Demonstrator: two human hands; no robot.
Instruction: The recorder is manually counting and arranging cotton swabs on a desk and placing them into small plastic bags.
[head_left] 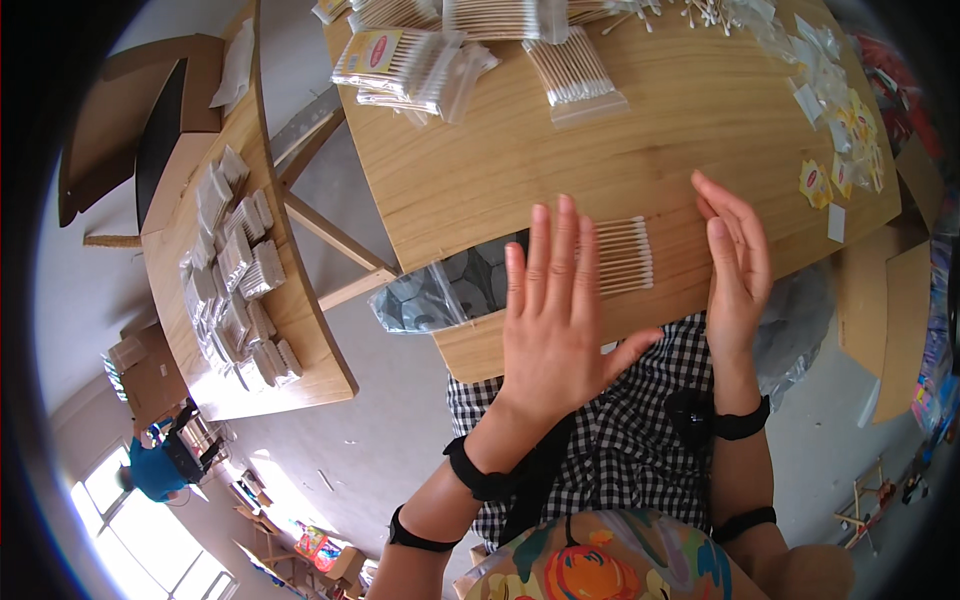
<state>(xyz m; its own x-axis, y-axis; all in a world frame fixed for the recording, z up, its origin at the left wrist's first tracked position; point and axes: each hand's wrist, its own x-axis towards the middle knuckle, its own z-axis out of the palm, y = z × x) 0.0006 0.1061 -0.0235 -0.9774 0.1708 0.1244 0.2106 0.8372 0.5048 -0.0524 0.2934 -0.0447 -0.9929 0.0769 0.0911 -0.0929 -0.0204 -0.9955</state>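
A row of cotton swabs [625,255] lies side by side on the wooden table [720,130], close to its near edge. Over the row's left end my left hand [555,315] is spread flat, palm down, fingers pointing away; I cannot tell whether it presses on them. That hand hides the swabs' left tips. To the right of the row and apart from it, my right hand [738,265] is held on edge with its fingers loosely bent and nothing in it. A dark patterned piece in clear plastic [455,285] reaches under my left hand from the left.
Filled swab packets [400,70] pile up at the far left, and a single packet [575,75] lies nearer. Yellow cards [815,185] and small clear bags [815,75] are strewn at the right. A side table [180,330] bears many packets [235,270]. A person [155,465] works far back.
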